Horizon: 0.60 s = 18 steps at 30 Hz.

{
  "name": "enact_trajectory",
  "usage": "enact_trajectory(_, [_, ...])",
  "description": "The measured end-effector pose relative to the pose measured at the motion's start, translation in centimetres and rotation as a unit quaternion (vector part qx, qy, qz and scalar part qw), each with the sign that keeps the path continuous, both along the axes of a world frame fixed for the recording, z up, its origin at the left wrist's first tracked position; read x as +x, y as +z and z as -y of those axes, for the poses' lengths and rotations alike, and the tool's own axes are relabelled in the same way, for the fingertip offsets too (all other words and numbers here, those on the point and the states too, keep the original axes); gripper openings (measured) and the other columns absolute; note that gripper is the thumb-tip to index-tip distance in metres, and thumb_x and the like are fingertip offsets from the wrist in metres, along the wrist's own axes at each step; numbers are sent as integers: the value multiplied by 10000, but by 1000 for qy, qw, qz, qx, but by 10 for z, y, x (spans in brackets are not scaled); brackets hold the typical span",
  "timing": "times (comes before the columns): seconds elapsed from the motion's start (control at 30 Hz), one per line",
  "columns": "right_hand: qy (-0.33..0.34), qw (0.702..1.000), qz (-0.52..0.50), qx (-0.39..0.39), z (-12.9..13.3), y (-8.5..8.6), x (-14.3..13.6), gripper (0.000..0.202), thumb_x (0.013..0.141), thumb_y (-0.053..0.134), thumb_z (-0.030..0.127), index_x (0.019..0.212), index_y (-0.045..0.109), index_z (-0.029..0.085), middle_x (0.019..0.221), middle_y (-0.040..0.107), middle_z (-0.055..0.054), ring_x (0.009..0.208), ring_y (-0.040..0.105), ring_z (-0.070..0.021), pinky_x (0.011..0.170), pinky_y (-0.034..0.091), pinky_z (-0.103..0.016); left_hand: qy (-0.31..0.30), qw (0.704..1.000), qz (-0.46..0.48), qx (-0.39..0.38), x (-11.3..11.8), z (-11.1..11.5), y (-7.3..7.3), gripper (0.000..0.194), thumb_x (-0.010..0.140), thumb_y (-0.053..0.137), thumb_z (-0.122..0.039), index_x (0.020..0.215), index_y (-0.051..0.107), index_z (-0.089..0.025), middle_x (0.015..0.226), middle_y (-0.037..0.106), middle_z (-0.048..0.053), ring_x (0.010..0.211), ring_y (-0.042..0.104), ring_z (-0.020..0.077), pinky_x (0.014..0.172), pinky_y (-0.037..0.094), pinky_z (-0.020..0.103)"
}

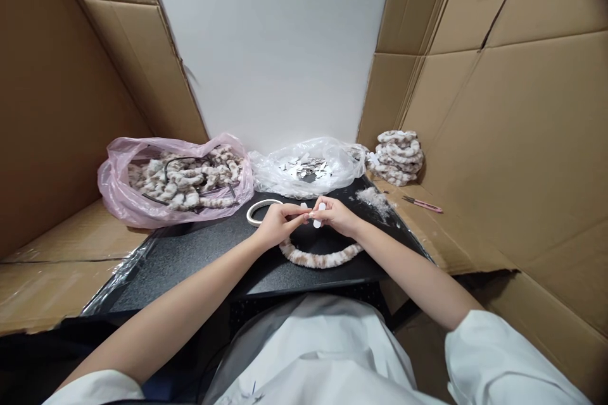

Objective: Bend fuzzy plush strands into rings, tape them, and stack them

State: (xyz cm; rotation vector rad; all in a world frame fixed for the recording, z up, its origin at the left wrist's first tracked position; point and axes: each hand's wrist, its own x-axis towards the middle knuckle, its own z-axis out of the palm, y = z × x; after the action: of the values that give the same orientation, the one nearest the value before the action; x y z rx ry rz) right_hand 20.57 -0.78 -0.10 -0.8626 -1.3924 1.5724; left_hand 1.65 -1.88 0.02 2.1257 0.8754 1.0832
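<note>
- My white sleeves [498, 361] lie nearest the lens, both forearms running up to meet over the black bench [190, 259];
- My left hand [275, 224] and right hand [338, 215] almost touch; the fingers [298, 218] of both are pinched shut on a small white strip [318, 215], which stands roughly upright between them, the right hand nearer its top;
- Just below the hands lies a furry headband [318, 258], its arc bowed toward me, ends running up under my wrists;
- A white tape ring [259, 211] sits just left of my left hand;
- Farther out: pink bag [118, 196], clear bag [308, 171], a pile of furry headbands [398, 157], pink snips [422, 204].
</note>
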Motion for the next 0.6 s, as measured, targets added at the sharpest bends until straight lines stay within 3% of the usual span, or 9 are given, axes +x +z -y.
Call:
enact_trajectory(0.13, [14,996,-25,-80,0,1,1,330,520,819,218,652,520,168,561,568,56,530,539,-84,504,416,-200,7,1000,-11,9,0,1,0,335,841,607,-382,1025,751,-141,843,749,97,675,643,172,595,459,238])
enact_trajectory(0.37, [86,975,-38,-201,2,5,6,170,659,641,80,660,499,173,514,506,64,493,470,-74,582,463,-240,12,996,-56,62,2,8,2,341,847,561,-325,1087,722,-143,792,746,84,600,597,142,593,443,234])
enact_trajectory(0.5, [122,961,-60,-240,2,6,7,164,743,581,80,665,472,175,495,453,70,464,408,-63,583,446,-229,36,993,-67,89,2,11,3,477,867,532,-339,1312,563,-169,808,740,38,502,474,92,562,412,211])
enact_trajectory(0.6, [134,955,-68,-256,1,6,9,175,778,585,92,686,462,176,509,435,76,451,375,-57,573,433,-223,39,990,-95,95,1,12,2,529,872,530,-346,1380,483,-206,862,736,27,509,464,89,589,418,206])
